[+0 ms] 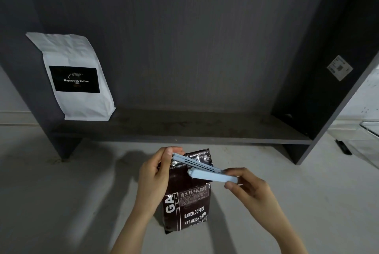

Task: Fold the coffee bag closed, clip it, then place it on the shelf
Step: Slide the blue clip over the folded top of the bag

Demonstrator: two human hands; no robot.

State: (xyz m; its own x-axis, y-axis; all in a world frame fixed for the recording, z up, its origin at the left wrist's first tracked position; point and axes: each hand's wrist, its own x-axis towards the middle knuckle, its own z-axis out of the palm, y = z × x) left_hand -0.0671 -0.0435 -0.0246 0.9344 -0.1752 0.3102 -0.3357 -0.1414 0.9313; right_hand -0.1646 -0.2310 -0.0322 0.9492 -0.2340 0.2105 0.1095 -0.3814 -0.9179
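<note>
Head view, looking down at a pale grey worktop (pixel 61 202): dark brown foil coffee bag with white lettering (pixel 189 202) standing upright just in front of a dark grey open shelf unit (pixel 184 132), top portion bent over toward the back. Long pale blue plastic sealing clip (pixel 205 168) laid slantwise across the bent neck, two arms spread apart at the left end and joined at the right, one arm behind the fold, the other in front. Left hand (pixel 155 176) pinching the far arm's tip between thumb and fingers at the bag's upper left corner, apparently to keep the fold pressed flat and the clip level. Right hand (pixel 244 186) gripping the hinge end between thumb and fingers, seemingly to steady it while the arms close. Clip judged not yet snapped shut, so the clipping step counts as in progress. White paper coffee pouch with a black label (pixel 75 77) already on the shelf board, leaning against the left side panel, leaving most of the board free to the right for the brown bag. Small white sticker (pixel 339 67) on the right side panel. Likely risk: fold slipping out from between the arms before the latch catches.
</note>
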